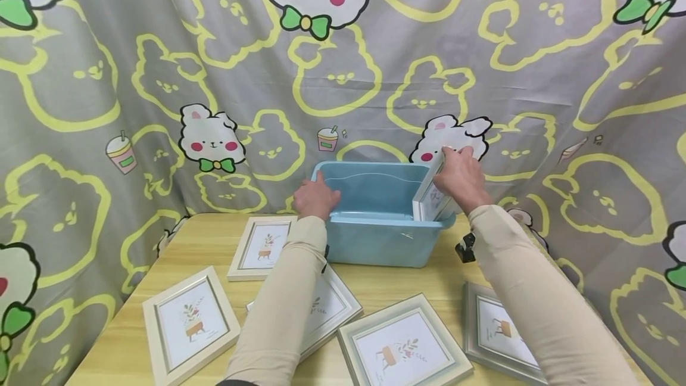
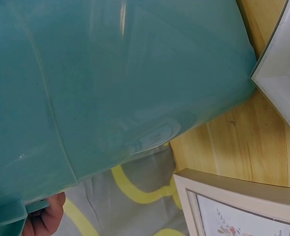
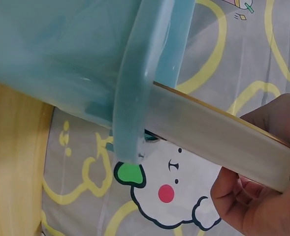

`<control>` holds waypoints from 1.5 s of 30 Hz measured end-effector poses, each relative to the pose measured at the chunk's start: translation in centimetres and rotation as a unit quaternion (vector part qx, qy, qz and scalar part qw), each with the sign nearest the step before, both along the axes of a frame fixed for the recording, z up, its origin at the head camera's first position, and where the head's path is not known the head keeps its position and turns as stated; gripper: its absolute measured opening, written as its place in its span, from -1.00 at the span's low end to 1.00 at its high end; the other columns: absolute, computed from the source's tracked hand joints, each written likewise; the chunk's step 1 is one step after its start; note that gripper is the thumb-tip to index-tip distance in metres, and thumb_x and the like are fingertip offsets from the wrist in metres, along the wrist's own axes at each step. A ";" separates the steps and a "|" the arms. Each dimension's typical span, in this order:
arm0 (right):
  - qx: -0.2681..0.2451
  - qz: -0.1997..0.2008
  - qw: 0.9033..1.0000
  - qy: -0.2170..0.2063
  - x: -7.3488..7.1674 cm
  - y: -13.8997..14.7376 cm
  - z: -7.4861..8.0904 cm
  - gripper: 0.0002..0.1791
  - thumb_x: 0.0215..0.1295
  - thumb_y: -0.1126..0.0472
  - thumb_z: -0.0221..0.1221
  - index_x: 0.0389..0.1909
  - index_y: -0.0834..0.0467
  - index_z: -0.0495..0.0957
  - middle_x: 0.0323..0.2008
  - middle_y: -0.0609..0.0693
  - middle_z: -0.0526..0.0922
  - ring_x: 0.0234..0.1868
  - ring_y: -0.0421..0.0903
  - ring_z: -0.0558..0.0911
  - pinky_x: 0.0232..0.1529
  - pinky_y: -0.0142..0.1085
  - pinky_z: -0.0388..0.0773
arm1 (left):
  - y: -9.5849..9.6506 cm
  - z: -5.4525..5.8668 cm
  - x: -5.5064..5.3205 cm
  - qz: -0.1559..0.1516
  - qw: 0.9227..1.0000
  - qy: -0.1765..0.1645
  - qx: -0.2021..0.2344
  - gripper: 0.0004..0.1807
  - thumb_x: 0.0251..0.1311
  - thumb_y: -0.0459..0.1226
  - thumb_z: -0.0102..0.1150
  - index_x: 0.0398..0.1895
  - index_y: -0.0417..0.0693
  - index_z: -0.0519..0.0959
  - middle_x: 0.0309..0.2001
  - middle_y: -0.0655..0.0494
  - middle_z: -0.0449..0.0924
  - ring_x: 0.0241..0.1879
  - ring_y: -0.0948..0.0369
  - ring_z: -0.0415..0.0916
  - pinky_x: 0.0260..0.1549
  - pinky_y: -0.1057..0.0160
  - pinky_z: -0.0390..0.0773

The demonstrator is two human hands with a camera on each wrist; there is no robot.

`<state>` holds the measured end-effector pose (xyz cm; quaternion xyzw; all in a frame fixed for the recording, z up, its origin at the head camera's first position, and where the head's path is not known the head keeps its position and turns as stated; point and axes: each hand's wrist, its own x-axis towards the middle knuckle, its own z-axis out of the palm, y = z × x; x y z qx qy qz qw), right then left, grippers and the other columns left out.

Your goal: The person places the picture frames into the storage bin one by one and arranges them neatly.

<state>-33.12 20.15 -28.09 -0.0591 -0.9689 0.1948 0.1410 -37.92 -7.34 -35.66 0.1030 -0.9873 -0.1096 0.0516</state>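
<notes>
**My right hand (image 1: 462,176) pinches a tilted picture frame (image 1: 429,198) at the right end of a blue bin (image 1: 380,244)**

My right thumb and fingers clasp the upper end of the frame from both sides. My left hand (image 1: 315,196) grips the bin's left end, thumb above the rim and fingers curled beneath the lip.

In my head view, the held frame lies toward 8 o'clock from my right hand and at 3 o'clock from my left, across the bin's opening. My right hand is plainly the nearer. The frame's long axis seems to slant from 1 o'clock down to 7, its lower end inside the bin and its top above the rim. I judge that this slant against the right-hand rim is what matters most here; whether the two touch, I cannot tell.

On the wooden table (image 1: 445,279), taking the bin as the centre, a small cream frame (image 1: 264,247) lies between 8 and 9 o'clock and a larger cream frame (image 1: 191,326) at 8. A white frame (image 1: 334,302) at 7 is partly hidden by my left sleeve (image 1: 286,302). A pale silvery frame (image 1: 412,350) lies near 6, and a grey frame (image 1: 498,326) at 4, partly behind my right sleeve (image 1: 536,290). A rabbit-print curtain (image 1: 343,76) hangs at 12.
</notes>
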 end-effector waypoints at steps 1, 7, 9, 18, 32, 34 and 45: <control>-0.005 0.000 1.000 -0.001 0.0 0.0 -0.1 -0.17 0.04 0.30 0.21 0.42 0.19 0.22 0.07 0.39 0.28 -0.13 0.27 0.40 -0.24 0.07 0.50 | 0.0 0.0 0.0 -0.001 1.000 -0.001 0.000 -0.15 0.19 0.18 -0.06 0.53 0.18 0.01 0.09 -0.25 0.43 -0.19 -0.08 0.57 -0.29 0.00 0.57; -0.015 -0.003 1.000 -0.010 -0.1 -0.2 -0.7 -0.17 0.06 0.32 0.20 0.44 0.18 0.19 0.10 0.38 0.26 -0.08 0.26 0.37 -0.19 0.10 0.50 | 0.1 0.0 0.0 0.000 1.000 -0.002 0.000 -0.16 0.19 0.16 -0.06 0.53 0.17 0.02 0.08 -0.24 0.43 -0.22 -0.07 0.57 -0.29 0.00 0.58; -0.010 -0.004 1.000 -0.011 -0.1 -0.2 -0.9 -0.18 0.06 0.31 0.20 0.43 0.19 0.20 0.08 0.38 0.27 -0.09 0.26 0.38 -0.19 0.10 0.50 | 0.1 -0.1 0.0 0.002 1.000 0.000 0.001 -0.16 0.18 0.16 -0.05 0.53 0.18 0.02 0.08 -0.24 0.44 -0.22 -0.07 0.57 -0.28 0.00 0.58; -0.005 -0.008 1.000 -0.014 -0.3 -0.5 -1.5 -0.22 0.07 0.29 0.23 0.39 0.20 0.25 0.03 0.36 0.26 -0.10 0.27 0.35 -0.12 0.15 0.46 | 0.2 0.1 0.1 0.003 1.000 -0.002 0.000 -0.14 0.18 0.18 -0.05 0.53 0.19 0.01 0.09 -0.24 0.44 -0.18 -0.08 0.57 -0.26 -0.01 0.58; -0.008 -0.012 1.000 -0.021 -0.7 -0.7 -2.1 -0.19 0.06 0.29 0.23 0.41 0.20 0.23 0.06 0.36 0.25 -0.08 0.27 0.36 -0.14 0.14 0.47 | 0.3 0.3 0.0 0.009 1.000 -0.010 0.002 -0.15 0.20 0.19 -0.04 0.53 0.21 0.00 0.12 -0.23 0.42 -0.20 -0.07 0.56 -0.25 -0.02 0.59; -0.008 -0.010 1.000 -0.021 -0.8 -0.8 -2.3 -0.18 0.05 0.29 0.23 0.41 0.19 0.22 0.06 0.36 0.26 -0.07 0.27 0.36 -0.13 0.14 0.47 | 0.2 0.3 -0.1 0.009 1.000 -0.010 -0.001 -0.14 0.20 0.19 -0.04 0.53 0.20 0.00 0.13 -0.23 0.42 -0.20 -0.07 0.56 -0.24 -0.01 0.58; -0.013 -0.009 0.999 -0.032 -0.9 -1.0 -3.3 -0.22 0.11 0.28 0.18 0.42 0.18 0.20 0.07 0.34 0.25 -0.05 0.25 0.34 -0.10 0.14 0.48 | 0.1 0.4 0.0 0.005 1.000 -0.018 -0.012 -0.16 0.22 0.19 -0.09 0.54 0.19 -0.02 0.16 -0.21 0.42 -0.12 -0.04 0.58 -0.26 0.06 0.57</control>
